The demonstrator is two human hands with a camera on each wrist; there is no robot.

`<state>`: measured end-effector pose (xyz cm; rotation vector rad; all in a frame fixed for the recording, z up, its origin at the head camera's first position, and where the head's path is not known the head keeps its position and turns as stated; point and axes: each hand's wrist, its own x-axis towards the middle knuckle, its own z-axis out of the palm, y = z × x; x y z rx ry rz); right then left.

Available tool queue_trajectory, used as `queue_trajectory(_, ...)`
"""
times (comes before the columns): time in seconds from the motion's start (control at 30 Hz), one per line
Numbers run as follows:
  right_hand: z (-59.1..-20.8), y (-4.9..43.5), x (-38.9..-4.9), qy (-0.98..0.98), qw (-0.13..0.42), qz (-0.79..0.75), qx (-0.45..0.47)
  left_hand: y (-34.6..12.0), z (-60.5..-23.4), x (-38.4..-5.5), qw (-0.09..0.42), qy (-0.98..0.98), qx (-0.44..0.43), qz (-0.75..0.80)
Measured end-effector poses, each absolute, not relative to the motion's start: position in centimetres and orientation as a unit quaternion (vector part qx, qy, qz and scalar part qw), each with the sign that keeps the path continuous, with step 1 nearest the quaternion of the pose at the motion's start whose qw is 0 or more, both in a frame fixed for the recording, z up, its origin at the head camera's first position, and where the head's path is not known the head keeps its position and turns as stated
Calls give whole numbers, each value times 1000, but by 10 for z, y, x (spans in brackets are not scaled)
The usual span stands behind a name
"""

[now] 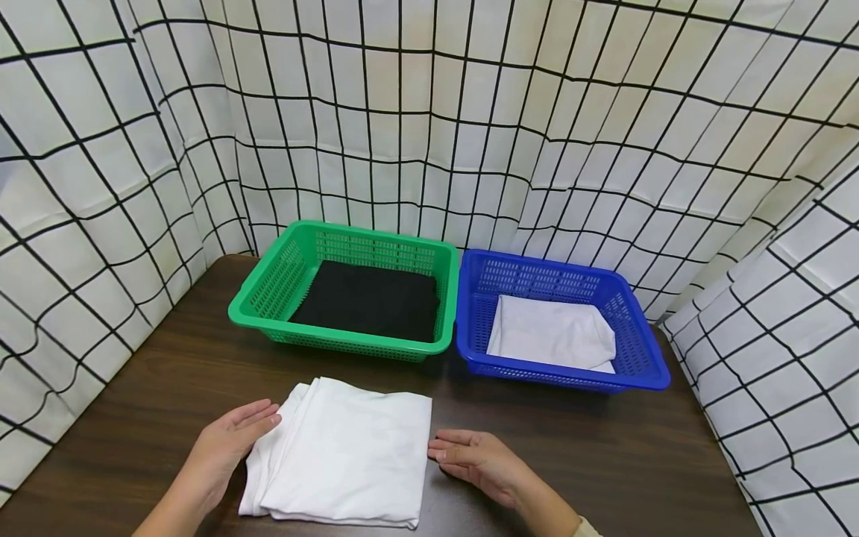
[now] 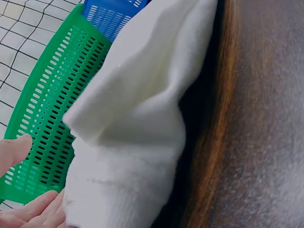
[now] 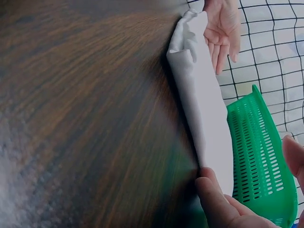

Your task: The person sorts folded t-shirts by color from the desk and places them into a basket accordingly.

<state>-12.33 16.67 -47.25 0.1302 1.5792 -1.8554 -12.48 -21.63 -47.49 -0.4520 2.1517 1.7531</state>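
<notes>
A folded white cloth (image 1: 356, 455) lies flat on the dark wooden table, its left side showing several loose layers. At its left edge is my left hand (image 1: 231, 440), fingers extended and touching the cloth's side. My right hand (image 1: 476, 462) is at the opposite edge, fingertips right at the cloth's border, fingers nearly straight. In the right wrist view, the right fingers (image 3: 213, 192) meet the cloth's edge and the left hand (image 3: 223, 28) shows at the far end. The left wrist view shows the cloth (image 2: 137, 123) as a thick stack of folds.
Behind the cloth stands a green basket (image 1: 335, 344) with a folded black cloth (image 1: 369, 298) in it. Right beside it is a blue basket (image 1: 570, 377) holding a folded white cloth (image 1: 550, 332). White curtains with a black grid (image 1: 403, 112) surround the wooden table (image 1: 624, 455).
</notes>
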Motion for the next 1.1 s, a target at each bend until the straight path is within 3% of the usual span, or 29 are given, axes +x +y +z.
queue_trajectory(0.57, -473, 159, -127, 580, 339, -738, 56, -211, -480, -134, 199, 711, -177, 651)
queue_trajectory(1.1, -482, 144, -138, 579, 352, -735, 29, -209, -479, -131, 208, 731, -135, 636)
